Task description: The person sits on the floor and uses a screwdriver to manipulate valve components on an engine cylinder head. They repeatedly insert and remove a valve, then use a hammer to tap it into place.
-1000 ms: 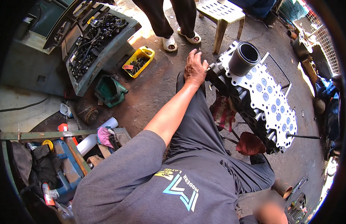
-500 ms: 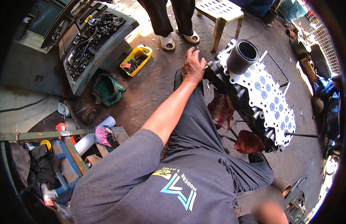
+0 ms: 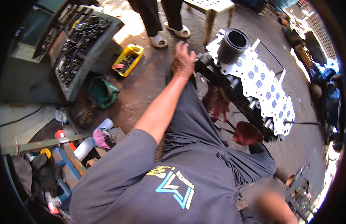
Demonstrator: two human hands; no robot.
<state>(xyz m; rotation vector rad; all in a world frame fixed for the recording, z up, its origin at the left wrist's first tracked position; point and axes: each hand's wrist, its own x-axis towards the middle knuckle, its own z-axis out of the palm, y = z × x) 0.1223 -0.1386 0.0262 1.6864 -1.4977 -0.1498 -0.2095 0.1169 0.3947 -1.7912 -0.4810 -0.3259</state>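
Observation:
My left hand (image 3: 183, 61) reaches forward over my left knee, its fingers stretched out beside the near-left end of an engine cylinder head (image 3: 263, 89). Whether the fingers touch its end fitting is hard to make out. The head's pale machined face is up, with rows of round valves in it. On its far end stands a dark cylinder liner (image 3: 229, 54), upright and open at the top. A thin dark rod (image 3: 303, 123) sticks out from the other end. My right hand is out of sight; bare skin with a blurred patch shows at the lower right.
A metal bin of small engine parts (image 3: 81, 48) stands far left, near a yellow cut-open container (image 3: 133, 61) and a green one (image 3: 104, 92). A person in pale clogs (image 3: 158, 40) stands ahead beside a plastic stool (image 3: 210, 9). A dark red cloth (image 3: 247, 133) hangs below the head.
The whole view has shifted, so the cylinder head, liner and bins appear slightly farther left and up. My left hand stays by the same end of the head, fingers extended.

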